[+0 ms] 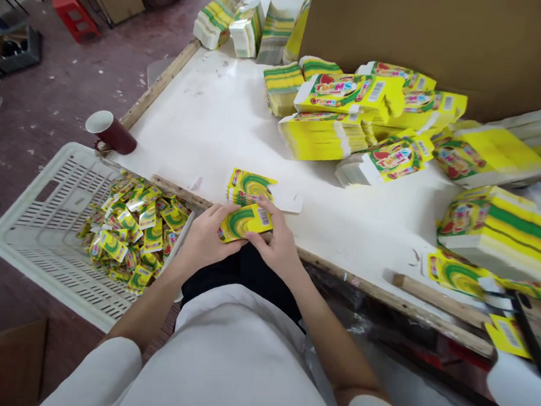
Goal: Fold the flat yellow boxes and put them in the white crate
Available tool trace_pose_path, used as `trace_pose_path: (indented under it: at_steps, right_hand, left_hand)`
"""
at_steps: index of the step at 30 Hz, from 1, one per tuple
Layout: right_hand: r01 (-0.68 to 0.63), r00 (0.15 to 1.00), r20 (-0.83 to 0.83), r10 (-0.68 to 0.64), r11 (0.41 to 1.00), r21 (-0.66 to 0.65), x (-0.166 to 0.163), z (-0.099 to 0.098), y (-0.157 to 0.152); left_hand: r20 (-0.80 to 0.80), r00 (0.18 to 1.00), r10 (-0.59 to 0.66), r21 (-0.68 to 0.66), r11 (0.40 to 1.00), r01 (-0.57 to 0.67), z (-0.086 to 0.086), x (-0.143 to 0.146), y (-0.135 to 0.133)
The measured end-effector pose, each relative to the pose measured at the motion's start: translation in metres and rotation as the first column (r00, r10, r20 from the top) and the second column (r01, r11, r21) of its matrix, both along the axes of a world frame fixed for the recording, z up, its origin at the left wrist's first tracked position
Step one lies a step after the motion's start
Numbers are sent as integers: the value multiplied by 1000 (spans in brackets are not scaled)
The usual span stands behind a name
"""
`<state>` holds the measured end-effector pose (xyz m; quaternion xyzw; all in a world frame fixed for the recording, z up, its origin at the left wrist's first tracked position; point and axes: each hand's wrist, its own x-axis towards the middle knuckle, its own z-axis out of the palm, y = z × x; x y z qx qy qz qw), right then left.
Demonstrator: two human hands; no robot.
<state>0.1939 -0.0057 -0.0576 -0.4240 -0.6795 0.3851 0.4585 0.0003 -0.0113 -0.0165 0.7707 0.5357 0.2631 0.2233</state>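
A small yellow-and-green carton (246,222) sits between both my hands at the near edge of the white table (212,114). My left hand (202,238) grips its left end with curled fingers. Its right end, with the barcode, is pinched by my right hand (279,242). Just behind it lies a short stack of flat cartons (249,186) of the same print. To my left a white slatted crate (49,220) holds a heap of folded yellow-green cartons (131,231).
Big stacks of flat yellow cartons (336,117) cover the table's right and far side before a brown cardboard wall (435,34). A dark red cup (112,132) lies at the table's left edge. A wooden stick (438,300) and a phone (538,331) lie at the right.
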Motion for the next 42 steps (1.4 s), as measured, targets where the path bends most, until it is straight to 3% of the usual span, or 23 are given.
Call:
trace_pose_path:
  at_steps: [2,4,7,9,10,12,14,15,16,18,21,24,28,30,33,37,42]
  right_hand:
    - [-36,999,-30,34,998,-43,-6,-3,3]
    - [21,1000,19,-21,999,-28,-5,-6,13]
    - [219,937,261,-231,973,77,3,-14,34]
    - [259,865,418,-279,960,104,6,-20,45]
    - [265,837,465,-289,957,117,7,-22,48]
    - [270,815,488,-312,950,157,7,-21,48]
    - [270,839,438,-324,946,182,5,-14,41]
    - [265,864,394,-313,948,174,4,-9,35]
    - [248,895,341,-286,957,152,3,-2,29]
    - [188,953,225,-204,978,92,-2,11,13]
    - [9,999,47,-10,1000,17,-15,25,-12]
    - [-96,981,-175,84,994,-61,-29,30,-30]
    - [-129,972,-208,106,987,-99,-38,29,-33]
    - [-104,979,-188,83,989,-104,-38,26,-26]
    - [-45,972,-234,6,986,-161,-34,20,-15]
    - [-18,939,-337,-59,975,-220,-28,15,-11]
    - [51,883,-430,-186,951,-306,-29,6,-12]
  left_hand:
    - [-65,997,45,-50,998,-48,5,-23,-6]
    - [-211,966,147,-67,984,-164,14,-60,-12]
    - [-509,795,330,24,929,-370,31,-119,-21]
    - [-549,713,437,52,869,-493,37,-143,-26]
    - [-525,717,458,5,844,-536,37,-146,-29]
    - [-390,826,407,-210,834,-510,30,-138,-30]
    - [-117,953,280,-430,850,-303,15,-110,-27]
    - [55,975,217,-484,860,-164,6,-92,-23]
    - [227,957,181,-505,862,-43,-3,-71,-18]
    - [529,824,203,-460,884,78,-18,-27,-8]
    - [766,565,308,-368,930,-7,-22,29,4]
    - [847,414,335,-307,942,-134,-8,58,8]
    - [834,434,341,-248,934,-258,2,57,10]
    - [848,413,331,-257,940,-226,-1,53,8]
    - [905,278,322,-285,944,-166,-10,52,4]
    - [919,106,379,-338,898,-282,-17,59,2]
    - [909,59,412,-376,873,-311,-22,64,5]
